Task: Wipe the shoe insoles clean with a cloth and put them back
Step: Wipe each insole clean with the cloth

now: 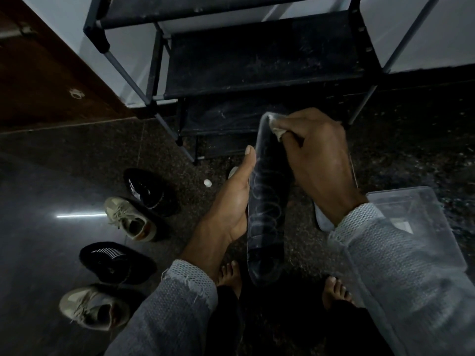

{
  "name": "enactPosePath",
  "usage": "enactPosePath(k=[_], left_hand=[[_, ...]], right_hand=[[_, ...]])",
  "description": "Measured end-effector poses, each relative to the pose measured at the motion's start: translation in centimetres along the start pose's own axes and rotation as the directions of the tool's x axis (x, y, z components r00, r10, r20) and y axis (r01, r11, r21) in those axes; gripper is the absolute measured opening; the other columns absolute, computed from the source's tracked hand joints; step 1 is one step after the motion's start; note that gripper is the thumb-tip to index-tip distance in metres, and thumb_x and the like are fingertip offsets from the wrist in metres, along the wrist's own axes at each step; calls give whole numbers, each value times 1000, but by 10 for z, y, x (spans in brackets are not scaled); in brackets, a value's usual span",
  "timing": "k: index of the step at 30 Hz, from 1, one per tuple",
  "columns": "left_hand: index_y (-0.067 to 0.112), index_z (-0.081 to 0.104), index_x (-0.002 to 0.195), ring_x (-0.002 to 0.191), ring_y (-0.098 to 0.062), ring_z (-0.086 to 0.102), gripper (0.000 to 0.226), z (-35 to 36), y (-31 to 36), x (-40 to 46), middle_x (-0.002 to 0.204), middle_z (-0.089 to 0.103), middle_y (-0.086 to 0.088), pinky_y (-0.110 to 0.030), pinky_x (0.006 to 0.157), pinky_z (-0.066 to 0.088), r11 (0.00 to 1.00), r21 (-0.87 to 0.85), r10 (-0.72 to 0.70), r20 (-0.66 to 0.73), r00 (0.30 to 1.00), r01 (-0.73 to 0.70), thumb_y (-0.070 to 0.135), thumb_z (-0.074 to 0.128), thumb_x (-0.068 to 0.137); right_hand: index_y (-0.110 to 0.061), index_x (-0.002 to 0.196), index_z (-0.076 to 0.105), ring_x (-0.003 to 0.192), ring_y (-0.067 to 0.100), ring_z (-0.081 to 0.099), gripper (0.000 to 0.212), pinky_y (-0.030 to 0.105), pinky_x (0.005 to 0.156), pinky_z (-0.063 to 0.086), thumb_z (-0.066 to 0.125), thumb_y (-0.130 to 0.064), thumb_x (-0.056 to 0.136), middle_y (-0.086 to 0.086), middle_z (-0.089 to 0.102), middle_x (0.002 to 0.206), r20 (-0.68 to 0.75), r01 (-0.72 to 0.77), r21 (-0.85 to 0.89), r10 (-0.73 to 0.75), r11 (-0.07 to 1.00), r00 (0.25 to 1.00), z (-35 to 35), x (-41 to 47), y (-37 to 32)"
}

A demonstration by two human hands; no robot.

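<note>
two hands [231,199] wiping one insole [267,201]

At frame centre the left hand [232,204] holds a dark insole [267,209]; the right hand [318,155] presses a cloth [276,129] on its upper end

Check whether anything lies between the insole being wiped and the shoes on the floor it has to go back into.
Nothing visible does. The left hand holds the insole while the right hand presses the cloth on its far end. The shoes stand to the left with bare floor between.
</note>
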State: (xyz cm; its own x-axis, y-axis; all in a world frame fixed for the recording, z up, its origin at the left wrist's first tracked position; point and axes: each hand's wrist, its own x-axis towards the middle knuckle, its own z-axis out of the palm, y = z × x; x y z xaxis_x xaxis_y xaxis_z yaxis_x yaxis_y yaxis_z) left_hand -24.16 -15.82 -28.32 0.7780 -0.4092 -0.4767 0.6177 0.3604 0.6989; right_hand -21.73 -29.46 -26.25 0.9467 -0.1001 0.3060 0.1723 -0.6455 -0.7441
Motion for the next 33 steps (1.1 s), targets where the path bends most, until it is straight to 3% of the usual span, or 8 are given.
enactPosePath(k=[5, 11, 15, 18, 24, 28, 31, 33], left_hand=[[13, 46, 141, 127, -28, 53, 63, 0, 3, -1, 138, 55, -12, -41, 107, 42, 998, -58, -27, -11, 1000, 26, 55, 33, 95], [17, 59, 123, 92, -14, 69, 58, -2, 6, 4, 105, 72, 0, -32, 87, 52, 1000, -1, -6, -76, 997, 6, 59, 29, 96], [13, 51, 136, 119, -28, 57, 66, 4, 10, 3, 135, 56, -12, -47, 104, 43, 999, 12, -28, -127, 991, 29, 59, 25, 96], [19, 56, 128, 119, -24, 58, 57, 1, 8, 3, 136, 57, -9, -50, 110, 37, 1000, -12, -7, -121, 993, 5, 57, 27, 98], [16, 49, 139, 131, -32, 48, 62, -7, 0, 5, 138, 55, -10, -56, 114, 28, 998, -67, 1, -52, 999, -5, 58, 36, 95], [23, 62, 118, 111, -23, 63, 49, -4, 2, 3, 115, 69, -2, -52, 109, 37, 998, -54, 30, -44, 999, -33, 53, 29, 97], [19, 60, 119, 93, -14, 66, 49, -5, 2, 4, 100, 70, -1, -34, 91, 52, 997, -69, 28, -41, 999, -31, 49, 29, 97], [16, 58, 123, 92, -14, 64, 50, -5, 4, 4, 98, 69, -1, -33, 94, 51, 994, -101, 32, -46, 998, -37, 48, 30, 96]], right_hand=[[-10, 105, 73, 100, 20, 62, 25, 33, 87, 53, 58, -1, 88, 5, 65, 105, 54, 136, 35, -138, 990, 989, 10, -5, -13], [-17, 100, 73, 83, -5, 60, 19, 5, 76, 45, 62, -6, 88, -3, 67, 99, -63, -125, 173, 138, 977, 989, -8, 7, 3], [-17, 100, 72, 85, -4, 61, 17, 5, 75, 46, 64, -8, 87, -3, 69, 99, -90, -179, 178, 197, 968, 976, -10, 10, 11], [-17, 100, 72, 82, -6, 60, 17, 2, 75, 43, 64, -9, 88, -5, 66, 98, -60, -152, 142, 162, 978, 985, -5, 6, 7], [-17, 106, 72, 89, 0, 57, 22, -1, 78, 39, 62, -8, 89, -1, 66, 104, -17, -105, 5, 105, 994, 994, 1, 3, 5], [-16, 107, 72, 93, 6, 61, 22, 5, 80, 43, 61, -9, 89, 1, 67, 105, 5, -101, -1, 101, 995, 995, 2, 1, 0], [-14, 107, 72, 93, 11, 64, 23, 17, 84, 49, 61, -8, 88, 2, 68, 104, 30, -76, 41, 75, 996, 997, 7, -3, -9], [-14, 106, 73, 93, 15, 64, 23, 27, 86, 51, 61, -8, 87, 4, 68, 103, 42, -42, 45, 40, 998, 998, 9, -4, -13]])
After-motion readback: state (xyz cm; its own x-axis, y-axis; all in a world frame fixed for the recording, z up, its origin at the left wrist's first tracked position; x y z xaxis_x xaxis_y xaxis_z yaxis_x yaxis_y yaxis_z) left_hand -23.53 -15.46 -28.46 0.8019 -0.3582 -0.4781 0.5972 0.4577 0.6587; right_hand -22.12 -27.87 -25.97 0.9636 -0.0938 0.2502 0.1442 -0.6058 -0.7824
